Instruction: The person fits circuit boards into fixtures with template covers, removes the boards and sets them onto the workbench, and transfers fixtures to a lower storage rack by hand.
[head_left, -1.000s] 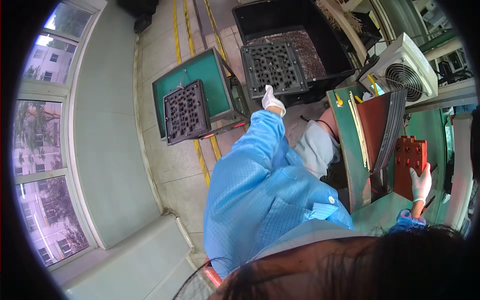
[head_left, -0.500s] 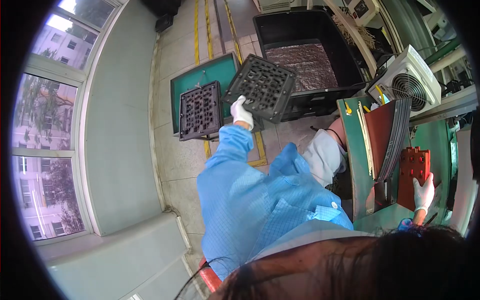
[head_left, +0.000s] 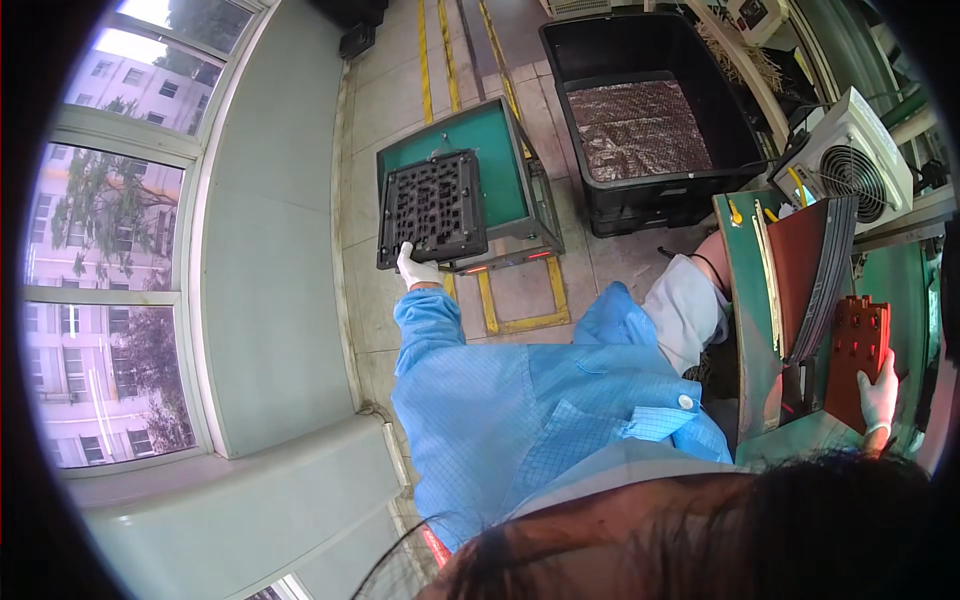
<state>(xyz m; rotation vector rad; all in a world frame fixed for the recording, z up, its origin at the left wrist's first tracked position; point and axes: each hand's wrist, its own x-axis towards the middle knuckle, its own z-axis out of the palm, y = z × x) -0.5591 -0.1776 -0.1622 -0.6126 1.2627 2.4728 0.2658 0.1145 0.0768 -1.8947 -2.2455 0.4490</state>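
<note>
My left hand [head_left: 417, 268], in a white glove, grips the near edge of a black tray [head_left: 434, 205] with a grid of small openings. This tray lies over the other black tray on the green-topped cart [head_left: 500, 175], almost covering it. At the far right, my gloved right hand [head_left: 878, 397] holds the edge of a red-brown block [head_left: 858, 350] with round holes. Its thumb rests on the near face and the fingers are partly behind the block.
A large black bin [head_left: 660, 190] with a silvery lined bottom stands beyond the cart. Right of it are a white fan unit [head_left: 850, 165], a green panel [head_left: 742, 310] and dark curved sheets [head_left: 825, 280]. A wall with windows runs along the left.
My left hand has carried the black tray left from beside the bin to over the tray on the cart. My right hand remains on the red-brown block. The view has shifted.
</note>
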